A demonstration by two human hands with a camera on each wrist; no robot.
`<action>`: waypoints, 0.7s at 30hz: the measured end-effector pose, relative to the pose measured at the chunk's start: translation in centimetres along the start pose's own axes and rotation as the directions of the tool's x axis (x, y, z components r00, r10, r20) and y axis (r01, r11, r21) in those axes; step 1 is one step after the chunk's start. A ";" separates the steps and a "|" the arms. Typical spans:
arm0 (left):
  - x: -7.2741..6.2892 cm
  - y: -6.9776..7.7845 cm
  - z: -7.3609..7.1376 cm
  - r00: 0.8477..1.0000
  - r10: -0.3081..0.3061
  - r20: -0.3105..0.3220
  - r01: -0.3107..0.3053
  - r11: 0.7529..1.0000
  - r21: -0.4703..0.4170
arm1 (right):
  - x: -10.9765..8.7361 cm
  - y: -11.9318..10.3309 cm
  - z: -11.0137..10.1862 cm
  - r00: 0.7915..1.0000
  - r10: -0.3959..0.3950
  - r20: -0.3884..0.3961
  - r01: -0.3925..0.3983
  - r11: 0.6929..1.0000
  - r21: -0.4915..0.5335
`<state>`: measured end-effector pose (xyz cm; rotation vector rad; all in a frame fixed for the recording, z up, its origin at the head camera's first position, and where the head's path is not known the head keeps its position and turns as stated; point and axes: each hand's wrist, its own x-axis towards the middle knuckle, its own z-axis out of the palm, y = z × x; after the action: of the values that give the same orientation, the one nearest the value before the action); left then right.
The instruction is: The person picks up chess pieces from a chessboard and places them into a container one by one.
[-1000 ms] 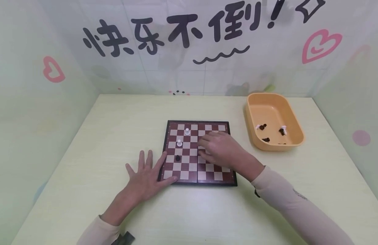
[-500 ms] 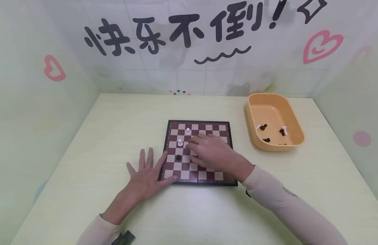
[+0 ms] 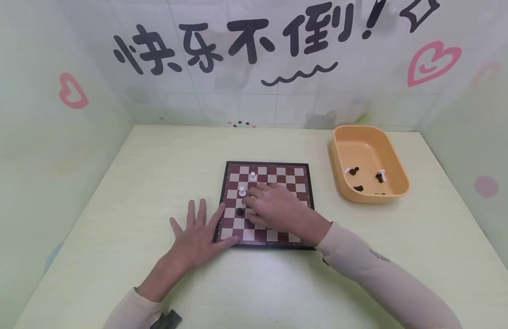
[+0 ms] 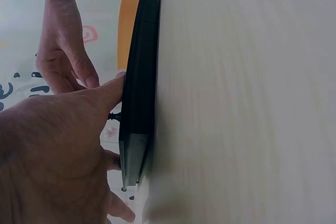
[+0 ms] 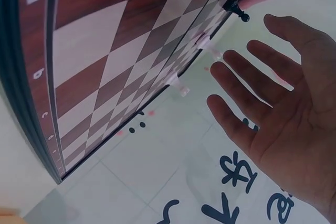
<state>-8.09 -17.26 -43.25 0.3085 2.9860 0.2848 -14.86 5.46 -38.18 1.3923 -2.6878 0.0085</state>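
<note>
A dark-red and white checkered chessboard (image 3: 278,236) lies on the table. My left hand (image 3: 195,242) is spread at its left side, with the thumb on the near left corner and a finger along the left edge. My right hand (image 3: 280,208) hovers over the board's middle, its relaxed fingers around nothing in the right wrist view. Nearest its fingertips stands a black pawn (image 5: 235,9), upright on the board's left half. Two white chess pieces (image 3: 253,176) also stand on that half, farther back. The right hand covers part of the board's right half in the head view.
An orange plastic bin (image 3: 360,196) stands at the back right, with several black and white chess pieces (image 3: 353,171) lying in it. Printed wall sheets (image 3: 163,107) enclose the table (image 3: 167,160) at the back and both sides.
My right hand has moved left across the board, from its right half toward the black pawn. The left hand stays at the left edge, and the standing pieces keep their squares.
</note>
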 end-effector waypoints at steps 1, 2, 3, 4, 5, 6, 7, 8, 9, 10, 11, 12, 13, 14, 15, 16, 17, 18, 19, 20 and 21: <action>0.0 0.0 0.0 1.000 -0.002 0.002 0.002 1.000 0.000 | 0.1 -0.1 0.0 1.000 -0.001 0.006 0.001 1.000 -0.001; 0.0 0.0 0.0 1.000 -0.002 0.003 0.002 1.000 0.001 | 0.1 -0.2 0.0 1.000 -0.004 0.009 0.004 1.000 -0.002; 0.0 0.0 0.1 1.000 -0.003 0.005 0.003 1.000 0.003 | 0.2 -0.3 0.0 1.000 -0.006 0.011 0.006 1.000 -0.002; 0.0 0.0 0.1 1.000 -0.003 0.004 0.003 1.000 0.003 | 0.2 -0.3 0.0 1.000 -0.006 0.014 0.006 1.000 -0.007; 0.1 0.0 0.1 1.000 -0.004 0.006 0.004 1.000 0.004 | 0.2 -0.4 0.0 1.000 -0.007 0.014 0.008 1.000 -0.013; 0.1 0.0 0.0 1.000 -0.005 0.006 0.005 1.000 0.005 | 0.3 -0.4 0.0 1.000 -0.010 0.012 0.010 1.000 -0.019; 0.0 0.0 0.0 1.000 -0.005 0.007 0.005 1.000 0.007 | 0.3 -0.5 0.1 1.000 -0.012 0.013 0.012 1.000 -0.025; 0.1 0.0 0.1 1.000 -0.004 0.005 0.004 1.000 0.008 | 0.4 -0.5 0.1 1.000 -0.015 0.013 0.015 0.999 -0.029; 0.1 0.0 0.1 1.000 -0.005 0.005 0.005 1.000 0.007 | 0.4 -0.5 0.2 1.000 -0.017 0.016 0.018 0.999 -0.033; 0.0 0.0 0.1 1.000 -0.005 0.004 0.005 1.000 0.005 | 0.5 -0.6 0.3 1.000 -0.022 0.018 0.023 0.999 -0.036; 0.0 0.0 0.1 1.000 -0.006 0.004 0.006 1.000 0.005 | 0.5 -0.6 0.4 0.999 -0.028 0.018 0.029 0.999 -0.037; 0.0 0.0 0.1 1.000 -0.005 0.002 0.005 1.000 0.006 | 0.6 -0.6 0.5 0.999 -0.035 0.019 0.035 0.999 -0.038; 0.0 0.0 0.2 1.000 -0.004 0.001 0.004 1.000 0.005 | 0.6 -0.7 0.6 0.999 -0.040 0.019 0.041 0.998 -0.040; 0.0 0.0 0.2 1.000 -0.002 -0.001 0.002 1.000 0.004 | 0.7 -0.7 0.7 0.999 -0.044 0.020 0.044 0.998 -0.041; 0.0 0.0 0.2 1.000 -0.001 -0.002 0.001 1.000 0.002 | 0.7 -0.7 0.8 0.999 -0.047 0.019 0.047 0.998 -0.042; 0.0 0.0 0.2 1.000 0.000 -0.003 0.000 1.000 0.001 | 0.8 -0.8 0.9 0.999 -0.048 0.018 0.048 0.998 -0.043; 0.0 0.0 0.2 1.000 0.001 -0.003 -0.001 1.000 -0.002 | 0.9 -0.8 1.0 0.999 -0.048 0.017 0.049 0.998 -0.043; 0.0 0.0 0.2 1.000 0.001 -0.002 -0.001 1.000 -0.005 | 0.9 -0.8 1.0 0.999 -0.047 0.016 0.048 0.998 -0.042; 0.0 0.0 0.2 1.000 0.001 -0.001 -0.001 1.000 -0.010 | 1.0 -0.8 1.1 0.999 -0.045 0.015 0.046 0.998 -0.041; 0.0 0.0 0.2 1.000 0.000 -0.001 -0.001 1.000 -0.010 | 1.1 -0.9 1.1 0.999 -0.043 0.014 0.044 0.998 -0.041; 0.1 0.0 0.2 1.000 0.001 -0.001 -0.001 1.000 -0.013 | 1.2 -0.9 1.2 0.999 -0.042 0.013 0.042 0.998 -0.041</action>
<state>-8.12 -17.24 -43.45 0.3082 2.9838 0.3036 -14.90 3.92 -39.26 1.4407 -2.6519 -0.0596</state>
